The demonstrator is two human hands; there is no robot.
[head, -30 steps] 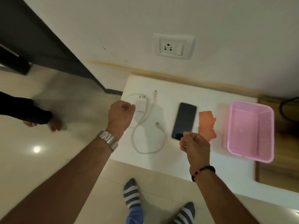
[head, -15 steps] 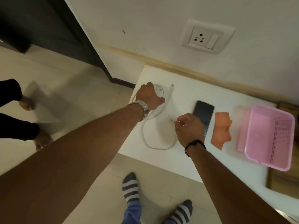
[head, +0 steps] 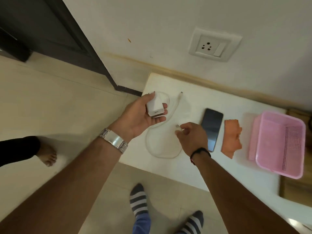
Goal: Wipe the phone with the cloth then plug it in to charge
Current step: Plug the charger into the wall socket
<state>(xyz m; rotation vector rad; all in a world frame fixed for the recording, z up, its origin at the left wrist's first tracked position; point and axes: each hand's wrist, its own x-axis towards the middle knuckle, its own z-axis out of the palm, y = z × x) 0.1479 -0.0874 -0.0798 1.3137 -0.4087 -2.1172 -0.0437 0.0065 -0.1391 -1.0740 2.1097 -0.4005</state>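
While your left hand [head: 141, 115] cradles the charger brick [head: 155, 107] mid-frame, let your right fingers [head: 181, 131] pinching the cable plug [head: 177, 127] guide it squarely into the brick's port

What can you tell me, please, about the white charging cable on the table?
The charging cable is thin, white and looks rubbery. It lies in a loose loop on the white table, left of the phone. One connector end rests free near the wall. The right hand pinches the other end, its metal plug showing. The cable is not joined to the adapter, which the left hand holds.
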